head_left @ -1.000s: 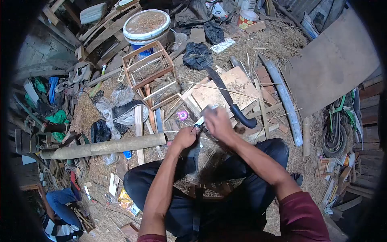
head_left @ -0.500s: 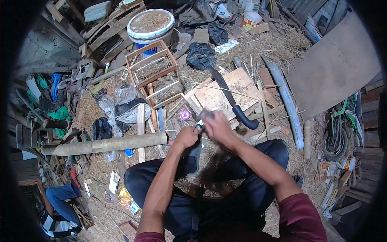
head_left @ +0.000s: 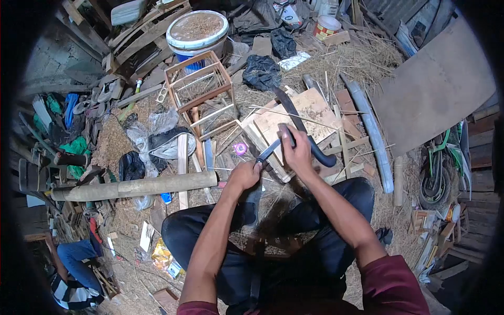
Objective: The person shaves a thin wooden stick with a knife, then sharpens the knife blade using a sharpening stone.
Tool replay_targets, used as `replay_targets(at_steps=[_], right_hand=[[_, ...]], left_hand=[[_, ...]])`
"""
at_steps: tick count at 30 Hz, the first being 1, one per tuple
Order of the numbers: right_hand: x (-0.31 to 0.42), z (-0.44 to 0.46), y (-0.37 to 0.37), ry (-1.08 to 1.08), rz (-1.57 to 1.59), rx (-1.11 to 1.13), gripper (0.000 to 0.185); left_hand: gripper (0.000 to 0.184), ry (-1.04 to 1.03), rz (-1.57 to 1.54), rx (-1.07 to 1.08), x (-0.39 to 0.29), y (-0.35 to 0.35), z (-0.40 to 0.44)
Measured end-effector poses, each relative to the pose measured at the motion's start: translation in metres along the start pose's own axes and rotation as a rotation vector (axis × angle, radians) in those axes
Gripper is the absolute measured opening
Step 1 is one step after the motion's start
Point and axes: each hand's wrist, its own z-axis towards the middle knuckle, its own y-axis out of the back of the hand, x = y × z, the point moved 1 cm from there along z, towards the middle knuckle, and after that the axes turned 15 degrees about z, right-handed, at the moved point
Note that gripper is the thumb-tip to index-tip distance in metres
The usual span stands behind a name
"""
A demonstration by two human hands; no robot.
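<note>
My left hand (head_left: 245, 175) is closed on the dark handle of a knife, whose blade (head_left: 271, 149) points up and to the right. In my right hand (head_left: 297, 150) is a small dark block, held beside the blade's tip. Beyond my hands lies a pale wooden board (head_left: 273, 123) with shavings on it. A large curved blade with a black handle (head_left: 320, 153) rests across that board, just right of my right hand. A pink round object (head_left: 240, 149) sits to the left of the knife.
A bamboo pole (head_left: 142, 186) lies at left, below an open wooden frame (head_left: 202, 97). Behind stands a lidded bucket (head_left: 197, 31). A grey pole (head_left: 370, 136) and a large sheet (head_left: 436, 84) are at right. Another person's leg (head_left: 79, 260) shows at lower left.
My right hand has moved from over the knife to the right, up by its tip, uncovering the blade. My left hand keeps hold of the handle in nearly the same place.
</note>
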Motion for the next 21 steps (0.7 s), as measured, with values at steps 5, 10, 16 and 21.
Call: replay_targets(at_steps=[5, 10, 16, 21], right_hand=[[0.004, -0.029, -0.012, 0.134, -0.158, 0.237, 0.043], [0.002, -0.016, -0.020, 0.217, -0.271, 0.253, 0.044], [0.010, -0.031, -0.016, 0.231, -0.284, 0.310, 0.039], [0.012, -0.043, -0.019, 0.167, -0.267, 0.336, 0.044]], left_hand=[[0.037, -0.011, -0.029, 0.026, 0.003, -0.001, 0.006], [0.037, -0.041, 0.024, -0.009, 0.000, -0.004, 0.003], [0.036, -0.058, 0.050, -0.045, 0.001, -0.001, 0.004], [0.034, -0.024, 0.065, -0.026, 0.001, -0.001, 0.004]])
